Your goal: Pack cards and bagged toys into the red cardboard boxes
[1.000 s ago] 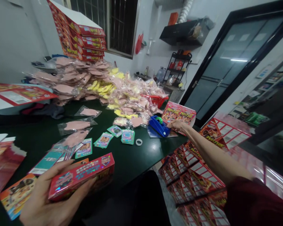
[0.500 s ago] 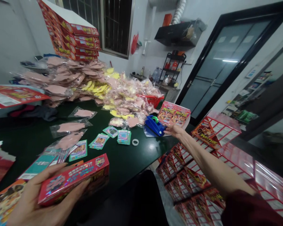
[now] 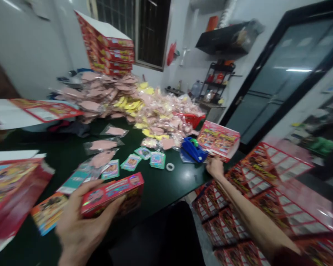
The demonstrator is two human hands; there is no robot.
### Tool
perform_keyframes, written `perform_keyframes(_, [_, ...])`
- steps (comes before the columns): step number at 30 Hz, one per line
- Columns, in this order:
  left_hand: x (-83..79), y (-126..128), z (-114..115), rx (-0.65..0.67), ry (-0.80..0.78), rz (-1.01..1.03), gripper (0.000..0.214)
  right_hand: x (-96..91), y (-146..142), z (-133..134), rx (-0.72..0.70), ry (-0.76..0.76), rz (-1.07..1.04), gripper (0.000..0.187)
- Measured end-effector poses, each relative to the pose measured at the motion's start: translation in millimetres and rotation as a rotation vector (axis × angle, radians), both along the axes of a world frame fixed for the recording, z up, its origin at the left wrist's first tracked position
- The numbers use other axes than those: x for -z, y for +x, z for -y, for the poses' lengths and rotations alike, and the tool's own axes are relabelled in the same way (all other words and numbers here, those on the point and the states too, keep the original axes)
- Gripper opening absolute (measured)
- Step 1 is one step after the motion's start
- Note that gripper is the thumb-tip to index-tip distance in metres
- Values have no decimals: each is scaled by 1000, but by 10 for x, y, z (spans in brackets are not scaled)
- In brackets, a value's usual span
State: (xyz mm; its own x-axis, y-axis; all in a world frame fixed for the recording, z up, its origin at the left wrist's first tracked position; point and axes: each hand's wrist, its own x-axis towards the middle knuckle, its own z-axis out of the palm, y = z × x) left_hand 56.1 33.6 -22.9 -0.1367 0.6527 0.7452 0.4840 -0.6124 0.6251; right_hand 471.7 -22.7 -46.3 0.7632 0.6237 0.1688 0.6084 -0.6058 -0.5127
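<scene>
My left hand (image 3: 84, 218) is closed around a small shiny red box (image 3: 113, 194), held over the near edge of the table. My right hand (image 3: 215, 168) reaches out with its fingers curled together beside the blue tape dispenser (image 3: 194, 150), which carries a green-cored roll. What those fingers grip, if anything, is hidden. Just beyond them leans a red printed box (image 3: 218, 140). A white ring-shaped tape roll (image 3: 170, 167) lies on the table near small stacks of cards (image 3: 157, 160) with green borders.
A heap of bagged pink and yellow pieces (image 3: 155, 114) covers the table's back. Red cartons (image 3: 116, 55) are stacked behind it. Red display boxes (image 3: 246, 184) are piled to the right, below my arm. Torn red packaging (image 3: 19, 195) sits at the left.
My view has turned left, so things appear farther right. My right hand's fingers, stretched out before, are now curled in beside the tape dispenser. The left hand still holds the red box.
</scene>
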Motion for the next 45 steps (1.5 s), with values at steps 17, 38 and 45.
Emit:
perform_keyframes(17, [19, 53, 205, 142, 73, -28, 39, -547, -3151, 228, -721, 766, -1263, 25])
perform_keyframes(38, [52, -63, 153, 317, 170, -137, 45, -349, -3241, 126, -353, 637, -1266, 49])
perform_keyframes(45, [-9, -201, 57, 420, -73, -213, 54, 43, -2925, 204, -395, 580, -611, 28])
